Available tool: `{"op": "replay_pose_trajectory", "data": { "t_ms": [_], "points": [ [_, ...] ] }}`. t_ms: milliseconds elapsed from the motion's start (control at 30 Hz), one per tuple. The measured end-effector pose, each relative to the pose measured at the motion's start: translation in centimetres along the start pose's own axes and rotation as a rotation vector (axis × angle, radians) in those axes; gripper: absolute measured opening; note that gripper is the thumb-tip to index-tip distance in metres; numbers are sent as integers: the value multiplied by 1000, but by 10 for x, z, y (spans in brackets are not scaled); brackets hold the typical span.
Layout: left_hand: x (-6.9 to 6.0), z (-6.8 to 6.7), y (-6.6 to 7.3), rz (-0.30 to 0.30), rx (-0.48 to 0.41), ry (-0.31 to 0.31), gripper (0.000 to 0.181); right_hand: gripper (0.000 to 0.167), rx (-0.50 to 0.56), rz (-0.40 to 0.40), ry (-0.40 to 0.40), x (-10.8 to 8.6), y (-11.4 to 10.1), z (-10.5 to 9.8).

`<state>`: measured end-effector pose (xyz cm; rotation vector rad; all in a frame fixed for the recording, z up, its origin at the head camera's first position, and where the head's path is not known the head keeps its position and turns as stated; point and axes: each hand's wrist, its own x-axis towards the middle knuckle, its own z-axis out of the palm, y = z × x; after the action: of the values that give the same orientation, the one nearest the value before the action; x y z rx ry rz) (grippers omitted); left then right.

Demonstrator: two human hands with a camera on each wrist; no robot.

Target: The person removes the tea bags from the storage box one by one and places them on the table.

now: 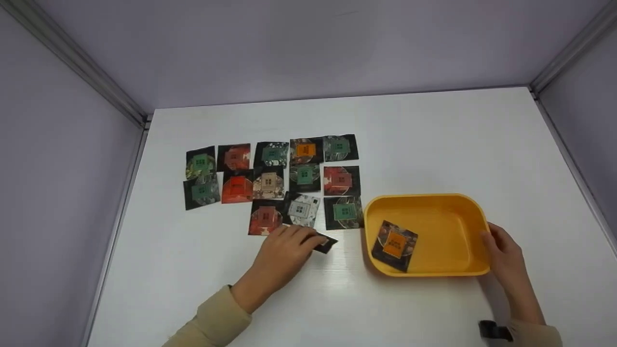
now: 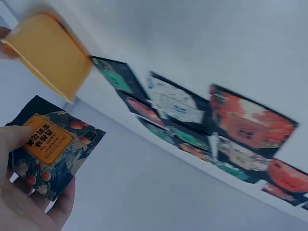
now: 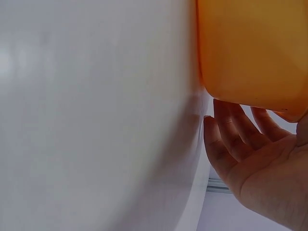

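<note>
My left hand [image 1: 285, 249] pinches a dark tea sachet [image 2: 53, 147] with an orange label and printed fruit, thumb on its face and fingers behind. In the head view only a dark corner of it shows past the thumb. Just beyond this hand lie a red-patterned sachet [image 1: 266, 217] and a white-patterned one [image 1: 302, 208]. On the right, my right hand [image 1: 506, 253] holds the end of a yellow plastic tub [image 1: 434, 200], thumb at the rim and fingers along the outside. Inside the tub, at its left end, leans another orange-labelled sachet [image 1: 395, 246].
Several more sachets lie in uneven rows on the white table [image 1: 434, 144], among them a green-labelled one [image 1: 343, 212] beside the tub's left wall. Pale panels [image 1: 313, 53] enclose the table at the back and sides.
</note>
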<state>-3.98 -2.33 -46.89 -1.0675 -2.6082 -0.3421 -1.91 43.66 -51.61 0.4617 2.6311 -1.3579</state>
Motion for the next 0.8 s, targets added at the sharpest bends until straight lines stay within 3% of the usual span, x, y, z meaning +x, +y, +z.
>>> {"op": "replay_pose_trajectory", "data": {
  "t_ms": [200,433,633,800],
  "points": [
    [-36,-1,-35,-202,41,0,31,68,-5,7,-6,-1,0,-2],
    [-53,-8,-74,-435,-16,-73,37,71,-5,28,-13,-1,-1,-3],
    [-61,-3,-102,-491,26,-110,37,72,-6,48,-27,0,0,-2],
    [-64,5,-117,-517,98,-209,37,74,-4,58,-32,0,-1,-1]
  ]
}}
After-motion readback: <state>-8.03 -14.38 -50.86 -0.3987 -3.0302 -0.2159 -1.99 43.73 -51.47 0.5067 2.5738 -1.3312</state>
